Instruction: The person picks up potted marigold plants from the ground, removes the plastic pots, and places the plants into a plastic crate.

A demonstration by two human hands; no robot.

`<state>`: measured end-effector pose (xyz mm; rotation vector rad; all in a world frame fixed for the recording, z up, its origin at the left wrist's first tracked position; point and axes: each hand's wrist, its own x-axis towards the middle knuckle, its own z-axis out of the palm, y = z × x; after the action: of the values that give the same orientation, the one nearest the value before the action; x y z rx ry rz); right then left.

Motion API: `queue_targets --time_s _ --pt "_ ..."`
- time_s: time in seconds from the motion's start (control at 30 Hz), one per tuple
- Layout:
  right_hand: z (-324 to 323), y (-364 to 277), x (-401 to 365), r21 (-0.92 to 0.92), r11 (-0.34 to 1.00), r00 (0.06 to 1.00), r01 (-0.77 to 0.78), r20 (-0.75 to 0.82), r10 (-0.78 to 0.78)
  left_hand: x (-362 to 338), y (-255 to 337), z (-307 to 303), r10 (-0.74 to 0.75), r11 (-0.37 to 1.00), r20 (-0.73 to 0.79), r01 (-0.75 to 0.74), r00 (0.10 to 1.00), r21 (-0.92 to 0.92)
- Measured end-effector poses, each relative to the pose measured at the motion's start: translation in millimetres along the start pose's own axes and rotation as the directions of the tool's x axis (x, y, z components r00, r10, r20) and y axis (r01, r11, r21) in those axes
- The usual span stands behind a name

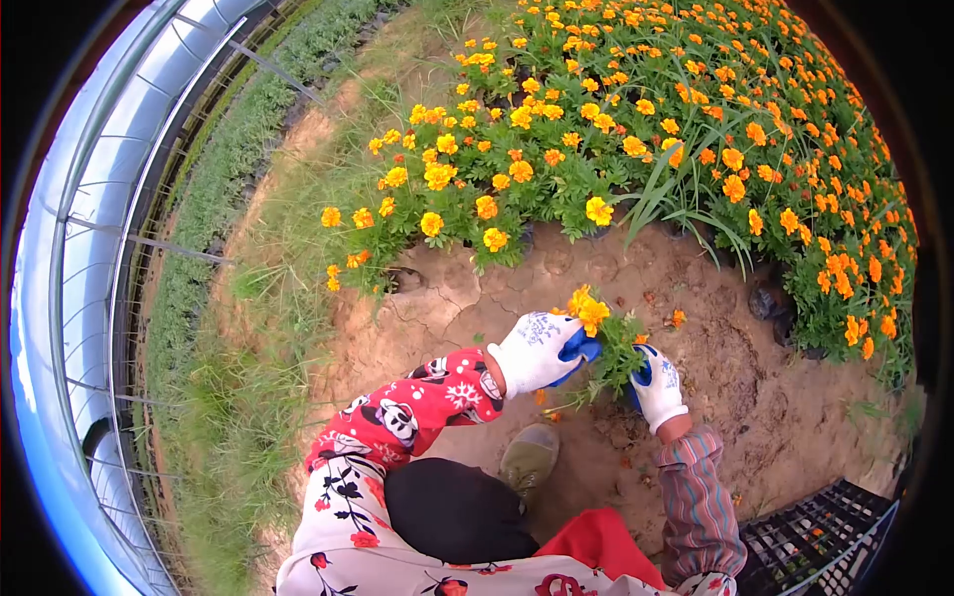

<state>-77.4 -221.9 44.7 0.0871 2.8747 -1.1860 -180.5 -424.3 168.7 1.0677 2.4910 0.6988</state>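
A marigold plant (620,344) with orange-yellow blooms and green leaves is held between my two hands, above the bare soil. My left hand (542,353), in a white glove with a blue palm, has its fingers curled against the plant's left side, just below the blooms. My right hand (658,387), gloved alike, grips the plant from the right, low on its foliage. The plant's base is mostly hidden between the gloves and in shade. A few stray stems hang below my left hand.
Dense rows of flowering marigolds (517,171) spread ahead and to the right. Cracked brown soil (477,308) lies under my hands, with my shoe (530,459) on it. A black plastic crate (820,536) is at lower right. Grass (219,427) and a greenhouse frame (89,248) stand left.
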Motion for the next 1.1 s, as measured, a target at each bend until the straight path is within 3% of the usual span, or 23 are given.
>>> queue_targets --time_s 0.03,0.07,0.13,0.2,0.27,0.33,0.4,0.47,0.5,0.53,0.57,0.6,0.67,0.7,0.77,0.8,0.83,0.9,0.93,0.97,1.0,1.07,1.1 --pt "-4.9 -5.5 -0.2 0.017 1.000 0.997 0.015 -0.077 -0.014 -10.0 -17.8 7.3 0.004 0.999 -0.096 -0.008 0.995 -0.036" --pt "-12.9 -8.7 4.2 0.021 1.000 0.997 0.011 -0.075 -0.009 -14.5 -21.2 2.9 -0.099 0.950 -0.033 0.084 0.995 -0.302" --pt "-22.9 -15.2 21.4 -0.041 0.998 0.996 0.048 -0.077 -0.051 -22.3 -26.2 -15.5 -0.404 0.704 -0.008 0.305 0.915 -0.641" --pt "-18.3 20.1 21.0 0.025 0.995 0.990 -0.096 -0.105 0.098 -30.5 -52.6 -45.0 -0.571 0.481 -0.045 0.289 0.820 -0.828" --pt "-10.9 52.6 4.4 0.009 0.992 0.975 -0.123 -0.185 0.122 -51.7 -114.3 -53.0 -0.487 0.831 0.108 0.498 0.867 -0.249" --pt "15.2 111.9 -13.5 0.168 0.979 0.971 -0.114 -0.192 0.146 -79.4 -164.6 -44.3 -0.625 0.774 0.292 0.528 0.723 0.349" --pt "22.3 137.8 -34.1 0.326 0.939 0.963 -0.111 -0.200 0.183 -100.4 -217.4 -39.9 -0.873 0.410 0.376 0.885 0.311 0.221" --pt "21.6 141.3 -35.4 0.602 0.723 0.938 -0.337 0.152 0.311 -127.8 -269.2 -21.8 -0.976 0.159 0.112 0.965 0.186 -0.211" --pt "24.6 135.4 -33.5 0.724 0.549 0.892 -0.418 0.212 0.399 -131.5 -288.9 -18.1 -0.995 0.097 -0.009 0.924 0.101 -0.371" --pt "27.7 129.5 -31.5 0.815 0.347 0.834 -0.463 0.269 0.482 -130.7 -311.4 -12.4 -0.988 0.153 -0.098 0.887 0.122 -0.436" --pt "42.5 140.6 -39.8 0.508 0.783 0.925 -0.359 0.081 0.372 -129.8 -333.9 -6.8 -0.972 0.219 -0.187 0.844 0.143 -0.490" --pt "58.2 157.6 -46.7 0.036 0.984 0.984 -0.172 -0.032 0.173 -119.4 -358.2 -12.6 -0.967 0.249 -0.164 0.867 0.195 -0.433" --pt "61.1 174.4 -48.1 -0.049 0.991 0.992 -0.123 -0.006 0.123 -97.0 -389.1 -0.4 -0.822 0.556 -0.429 0.693 0.375 -0.459" --pt "36.1 136.7 -43.3 0.054 0.966 0.963 -0.253 0.107 0.247 -83.6 -409.4 -1.3 -0.695 0.523 -0.530 0.848 0.485 0.089" --pt "38.8 150.2 -55.9 -0.196 0.962 0.962 -0.192 0.154 0.223 -89.9 -443.8 16.9 -0.599 0.385 -0.648 0.879 0.470 0.281" --pt "55.9 187.1 -63.4 -0.206 0.958 0.962 -0.201 0.145 0.233 -90.2 -417.1 14.6 -0.543 0.580 -0.729 0.814 0.417 0.034" --pt "64.3 200.8 -65.8 0.266 0.902 0.940 -0.340 0.134 0.315 -92.4 -397.5 15.5 -0.479 0.754 -0.801 0.635 0.359 -0.167" --pt "65.4 204.7 -73.6 0.614 0.664 0.901 -0.426 0.220 0.374 -94.9 -430.1 17.4 -0.664 0.696 -0.737 0.467 0.130 -0.545" --pt "59.4 192.0 -73.1 0.742 0.497 0.877 -0.450 0.262 0.402 -81.2 -411.3 2.5 -0.673 0.731 -0.700 0.359 0.239 -0.580" --pt "61.2 186.5 -68.6 0.648 0.621 0.878 -0.441 0.168 0.448 -67.0 -389.9 -13.3 -0.673 0.738 -0.654 0.250 0.344 -0.627" --pt "46.7 153.1 -56.4 0.640 0.644 0.885 -0.419 0.130 0.446 -56.4 -402.9 -21.1 -0.440 0.890 -0.699 0.375 0.563 -0.258" --pt "17.1 84.3 -31.2 0.619 0.689 0.896 -0.377 0.054 0.441 -37.8 -395.4 -26.0 -0.409 0.818 -0.516 0.553 0.753 0.159" --pt "26.9 89.9 -29.6 0.749 0.562 0.861 -0.350 0.021 0.508 -28.3 -381.2 -28.0 -0.456 0.763 -0.393 0.578 0.799 0.289"
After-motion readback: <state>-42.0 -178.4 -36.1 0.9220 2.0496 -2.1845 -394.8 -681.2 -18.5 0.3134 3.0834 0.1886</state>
